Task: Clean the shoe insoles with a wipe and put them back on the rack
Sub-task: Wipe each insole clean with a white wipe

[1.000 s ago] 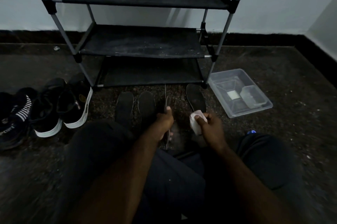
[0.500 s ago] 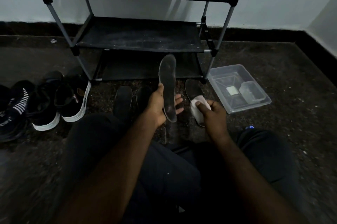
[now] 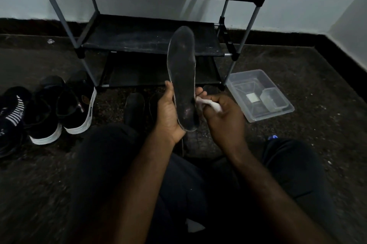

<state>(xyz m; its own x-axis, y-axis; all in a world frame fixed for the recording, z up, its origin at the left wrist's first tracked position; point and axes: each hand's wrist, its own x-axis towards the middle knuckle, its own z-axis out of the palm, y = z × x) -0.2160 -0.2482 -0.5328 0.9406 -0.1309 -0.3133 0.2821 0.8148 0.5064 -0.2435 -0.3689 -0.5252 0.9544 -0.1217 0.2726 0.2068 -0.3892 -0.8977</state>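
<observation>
My left hand [image 3: 169, 112] grips a dark shoe insole [image 3: 181, 73] by its heel end and holds it upright, toe end up, in front of the black shoe rack [image 3: 151, 39]. My right hand [image 3: 226, 118] pinches a crumpled white wipe [image 3: 208, 102] against the insole's right edge near the heel. Other dark insoles [image 3: 135, 104] lie flat on the floor just before the rack, partly hidden behind my hands.
Black sneakers with white soles [image 3: 79, 104] stand on the floor at the left. A clear plastic tray [image 3: 260, 94] holding a small container sits at the right of the rack. My knees fill the lower frame. Dark speckled floor meets a white wall behind.
My left hand has lifted the insole off the floor and turned it upright. My right hand has brought the wipe up against the insole's lower edge.
</observation>
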